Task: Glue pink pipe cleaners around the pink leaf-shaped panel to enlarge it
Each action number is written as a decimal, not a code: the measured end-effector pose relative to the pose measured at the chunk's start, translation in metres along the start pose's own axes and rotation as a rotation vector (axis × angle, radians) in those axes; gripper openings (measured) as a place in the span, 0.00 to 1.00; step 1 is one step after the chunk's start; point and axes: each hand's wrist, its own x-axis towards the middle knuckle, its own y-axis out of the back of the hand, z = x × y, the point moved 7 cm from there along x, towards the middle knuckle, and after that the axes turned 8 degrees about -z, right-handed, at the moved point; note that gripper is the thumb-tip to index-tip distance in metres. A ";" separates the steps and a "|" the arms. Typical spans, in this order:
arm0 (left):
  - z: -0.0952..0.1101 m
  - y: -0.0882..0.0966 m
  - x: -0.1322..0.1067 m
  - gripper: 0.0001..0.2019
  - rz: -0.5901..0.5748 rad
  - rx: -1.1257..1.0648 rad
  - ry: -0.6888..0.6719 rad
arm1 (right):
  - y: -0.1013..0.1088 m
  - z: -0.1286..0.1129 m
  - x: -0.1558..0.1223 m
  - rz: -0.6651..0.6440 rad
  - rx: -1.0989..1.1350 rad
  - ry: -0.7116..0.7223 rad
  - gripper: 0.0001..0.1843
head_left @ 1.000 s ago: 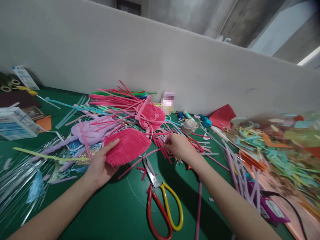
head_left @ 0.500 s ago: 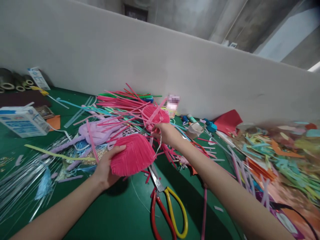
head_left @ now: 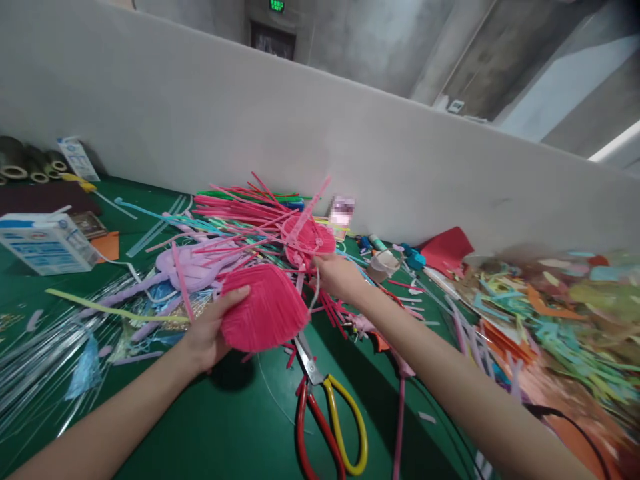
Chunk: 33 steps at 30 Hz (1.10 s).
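My left hand (head_left: 211, 327) grips a deep-pink, leaf-shaped piece (head_left: 267, 310) made of fuzzy pipe cleaners, thumb on top and fingers beneath. My right hand (head_left: 337, 275) is pinched just beyond the piece's right end. From its fingers a thin whitish cord (head_left: 317, 290) curves down to the right tip of the leaf shape. A second pink pipe-cleaner piece (head_left: 307, 241) lies right behind my right hand. Scissors (head_left: 320, 400) with one red and one yellow handle rest on the green table below, blades slightly under the held piece.
Pink pipe cleaners (head_left: 235, 208) are heaped at the back, beside a lilac woven piece (head_left: 200, 263). A blue-and-white carton (head_left: 47, 243) stands at left. Coloured scraps (head_left: 560, 320) cover the right side. A white partition (head_left: 250, 127) closes off the back.
My right hand has moved slightly right and down in the picture, still pinching the cord. The left hand and pink piece stay nearly in place. The view has tilted up a little.
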 end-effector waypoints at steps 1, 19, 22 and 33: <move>-0.002 -0.001 0.000 0.10 -0.031 0.072 -0.001 | -0.006 -0.004 0.002 0.001 0.007 -0.005 0.17; -0.005 0.001 0.010 0.16 -0.104 0.112 -0.102 | 0.033 0.062 -0.114 0.413 0.948 -0.245 0.26; -0.003 0.005 0.013 0.08 -0.041 0.054 -0.143 | 0.024 0.032 -0.124 0.336 1.164 -0.196 0.23; 0.015 0.004 0.012 0.13 0.068 -0.138 -0.281 | -0.052 -0.029 -0.146 0.076 1.333 -0.316 0.20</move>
